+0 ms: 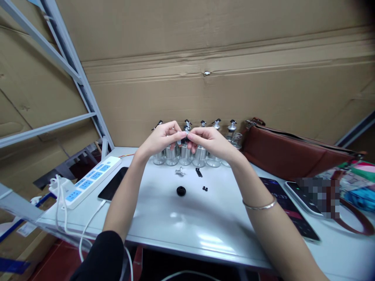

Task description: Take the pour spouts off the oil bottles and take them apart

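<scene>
Dark part (186,139) between hands (164,137) (211,141), bottles (185,155) behind

We are slanting our left forearm (125,195) and right forearm (271,222) inward. Our left hand (166,136) and right hand (211,141) are nearly meeting, thumbs (177,136) pointing at each other, fingers curling; how firmly they are pinching, we cannot quite tell.
</scene>
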Motion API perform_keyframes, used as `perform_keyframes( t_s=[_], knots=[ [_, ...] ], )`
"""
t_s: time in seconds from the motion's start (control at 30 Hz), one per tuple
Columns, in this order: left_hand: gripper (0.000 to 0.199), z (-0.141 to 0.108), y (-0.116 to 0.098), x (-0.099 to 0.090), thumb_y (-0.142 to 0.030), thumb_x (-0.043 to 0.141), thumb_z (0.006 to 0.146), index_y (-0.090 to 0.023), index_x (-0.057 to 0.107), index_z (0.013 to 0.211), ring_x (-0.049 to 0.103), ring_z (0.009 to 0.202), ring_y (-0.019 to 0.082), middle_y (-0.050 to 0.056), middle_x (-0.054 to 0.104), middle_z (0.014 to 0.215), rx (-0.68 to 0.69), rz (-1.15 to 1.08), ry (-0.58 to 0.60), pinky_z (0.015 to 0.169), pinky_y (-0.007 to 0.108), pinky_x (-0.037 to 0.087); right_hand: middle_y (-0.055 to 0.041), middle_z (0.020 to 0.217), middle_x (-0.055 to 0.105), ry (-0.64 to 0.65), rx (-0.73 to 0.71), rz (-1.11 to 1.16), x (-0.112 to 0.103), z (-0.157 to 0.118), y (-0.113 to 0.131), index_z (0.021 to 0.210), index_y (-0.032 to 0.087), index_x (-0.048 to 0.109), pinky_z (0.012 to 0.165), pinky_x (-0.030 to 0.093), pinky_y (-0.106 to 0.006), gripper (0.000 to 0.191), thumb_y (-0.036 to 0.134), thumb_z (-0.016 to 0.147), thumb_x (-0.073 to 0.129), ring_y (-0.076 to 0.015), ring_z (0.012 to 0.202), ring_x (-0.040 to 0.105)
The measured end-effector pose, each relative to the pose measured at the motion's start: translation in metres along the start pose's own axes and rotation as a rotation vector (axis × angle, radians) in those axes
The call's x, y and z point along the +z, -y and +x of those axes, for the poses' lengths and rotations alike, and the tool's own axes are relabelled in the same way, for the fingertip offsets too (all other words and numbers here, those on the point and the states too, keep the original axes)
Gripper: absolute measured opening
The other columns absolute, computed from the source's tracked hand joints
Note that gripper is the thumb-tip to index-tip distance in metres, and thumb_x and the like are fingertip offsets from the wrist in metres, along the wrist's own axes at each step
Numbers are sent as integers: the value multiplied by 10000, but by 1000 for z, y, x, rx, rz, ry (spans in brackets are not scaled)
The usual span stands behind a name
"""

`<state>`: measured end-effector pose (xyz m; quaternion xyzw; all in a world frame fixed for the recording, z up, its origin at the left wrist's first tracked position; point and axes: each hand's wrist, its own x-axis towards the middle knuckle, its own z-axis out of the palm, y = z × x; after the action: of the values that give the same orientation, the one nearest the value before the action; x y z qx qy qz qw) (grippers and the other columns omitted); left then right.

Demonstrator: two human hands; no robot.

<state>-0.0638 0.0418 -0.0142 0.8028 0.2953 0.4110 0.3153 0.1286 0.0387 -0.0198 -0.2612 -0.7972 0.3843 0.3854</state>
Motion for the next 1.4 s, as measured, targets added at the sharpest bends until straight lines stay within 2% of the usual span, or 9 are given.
perform_keyframes(
  t_s=[0.2,0.37,0.5,0.57,0.67,0.83,0.97,1.1,1.4],
  knots=[
    [316,1,1,0,-452,573,812,-155,490,745,509,457,64,-20,559,616,-48,11,21,445,178,390,1,722,593,-41,-76,9,-1,2,-8,857,164,548,619,463,-242,218,309,730,651,-109,651,563],
    [316,3,5,-3,-463,530,830,-161,467,762,527,482,70,-5,589,665,-90,-7,51,486,196,410,-5,836,566,-126,-172,-64,-5,3,-12,829,183,516,642,455,-244,221,236,672,663,-112,723,550],
    [279,5,26,-13,-438,531,823,-166,470,835,536,553,73,-5,594,745,-156,80,69,564,213,417,-8,773,578,-160,-94,-202,-18,-1,-13,807,173,541,623,450,-256,205,251,658,659,-120,688,541],
    [303,6,44,-16,-415,605,760,-169,486,892,558,657,99,1,590,802,-242,192,153,623,228,422,-5,714,593,-46,22,-314,-26,-3,-17,797,169,579,582,440,-253,185,255,652,657,-124,641,540],
    [376,9,73,-10,-343,701,642,-160,512,911,550,823,146,22,579,875,-353,350,311,704,242,417,-2,650,619,248,270,-479,-33,-4,-31,731,175,636,509,405,-239,133,208,608,675,-129,584,540],
    [413,15,94,15,-273,703,633,-162,512,981,531,851,163,22,566,917,-442,503,480,684,230,399,22,556,589,545,550,-569,-15,3,-54,671,170,639,472,386,-235,107,160,579,694,-119,514,512],
    [395,15,91,33,-261,685,674,-171,519,1021,530,885,178,29,581,975,-410,711,562,647,222,369,33,490,552,641,713,-547,16,9,-65,636,154,573,525,469,-251,148,99,571,694,-135,524,565],
    [340,15,94,44,-248,645,715,-168,536,1026,550,883,185,42,603,980,-411,747,628,637,223,374,23,458,548,701,784,-548,39,11,-68,628,133,568,536,508,-279,163,93,559,710,-152,508,589],
    [490,15,104,44,-262,683,656,-172,518,1109,543,1028,221,62,586,1155,-434,727,751,790,247,421,13,492,600,799,803,-477,42,11,-65,820,111,661,577,532,-288,207,95,614,657,-159,526,624]
  ],
)
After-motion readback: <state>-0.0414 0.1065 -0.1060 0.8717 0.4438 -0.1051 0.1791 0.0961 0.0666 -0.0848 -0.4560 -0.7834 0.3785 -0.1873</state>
